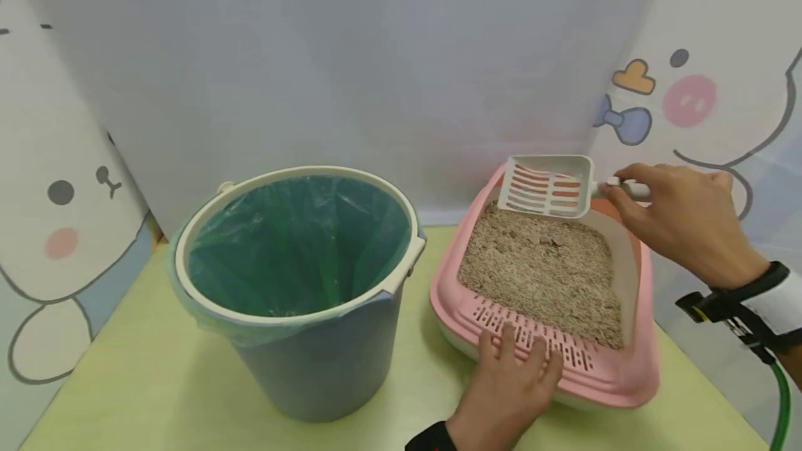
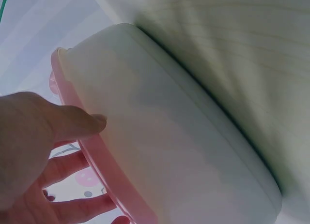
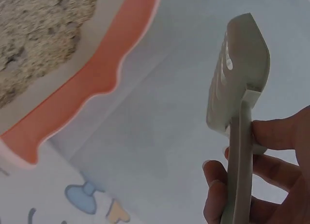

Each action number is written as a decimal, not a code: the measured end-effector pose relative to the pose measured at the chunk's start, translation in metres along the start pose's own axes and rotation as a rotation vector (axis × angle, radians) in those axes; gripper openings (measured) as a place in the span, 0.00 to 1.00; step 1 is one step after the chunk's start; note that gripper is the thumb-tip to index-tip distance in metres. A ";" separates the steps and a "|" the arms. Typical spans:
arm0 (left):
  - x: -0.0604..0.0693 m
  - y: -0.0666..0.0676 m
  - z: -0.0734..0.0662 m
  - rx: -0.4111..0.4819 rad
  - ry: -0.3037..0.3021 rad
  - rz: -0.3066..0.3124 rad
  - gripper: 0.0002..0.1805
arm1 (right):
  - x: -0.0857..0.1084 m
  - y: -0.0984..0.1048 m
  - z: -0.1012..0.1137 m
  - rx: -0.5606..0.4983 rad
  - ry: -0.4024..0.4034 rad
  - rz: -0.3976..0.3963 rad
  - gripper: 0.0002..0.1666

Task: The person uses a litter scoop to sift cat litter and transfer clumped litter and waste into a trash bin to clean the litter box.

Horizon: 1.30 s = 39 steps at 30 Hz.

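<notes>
A pink-rimmed litter box filled with grainy tan litter stands at the right. My left hand grips its near rim: the fingers lie over the slotted pink edge, and the thumb presses the pale outer wall. Above the far end of the box, my right hand holds a white slotted litter scoop by the handle. Through the scoop's slots I see the pink box behind, and no clump shows in it. A small dark bit lies on the litter.
Left of the box stands a grey bucket with a pale rim, lined with a green plastic bag. Both containers rest on a light yellow-green table. Behind them hangs a pale sheet with cartoon animals at the sides.
</notes>
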<state>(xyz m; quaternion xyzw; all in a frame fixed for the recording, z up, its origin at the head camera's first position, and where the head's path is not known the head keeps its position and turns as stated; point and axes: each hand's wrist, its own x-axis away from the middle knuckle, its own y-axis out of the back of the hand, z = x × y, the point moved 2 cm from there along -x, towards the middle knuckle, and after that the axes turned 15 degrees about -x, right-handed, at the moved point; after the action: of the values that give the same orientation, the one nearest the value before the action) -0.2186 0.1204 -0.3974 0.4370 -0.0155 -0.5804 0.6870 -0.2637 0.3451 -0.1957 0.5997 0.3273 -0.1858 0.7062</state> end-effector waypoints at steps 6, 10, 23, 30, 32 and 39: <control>-0.001 -0.001 0.002 -0.005 0.032 -0.035 0.27 | 0.026 -0.016 -0.049 0.155 -0.028 0.179 0.07; 0.001 -0.002 -0.001 -0.003 0.033 -0.037 0.26 | 0.042 -0.031 -0.071 0.233 0.105 0.246 0.12; 0.001 -0.003 -0.002 -0.002 0.041 -0.061 0.25 | 0.046 -0.058 -0.056 0.311 0.192 0.343 0.28; 0.004 -0.002 -0.006 0.000 0.059 -0.115 0.20 | 0.062 -0.050 -0.056 0.267 0.154 0.377 0.30; 0.003 -0.002 -0.005 0.000 0.042 -0.089 0.23 | 0.064 -0.045 -0.054 0.252 0.160 0.363 0.30; 0.001 -0.002 -0.002 0.000 0.043 -0.066 0.29 | 0.070 -0.043 -0.037 0.227 0.201 0.434 0.26</control>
<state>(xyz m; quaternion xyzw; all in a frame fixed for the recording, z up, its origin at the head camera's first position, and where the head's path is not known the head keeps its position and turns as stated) -0.2190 0.1207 -0.4007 0.4494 0.0136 -0.5932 0.6678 -0.2508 0.3810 -0.2778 0.7468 0.2365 -0.0051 0.6215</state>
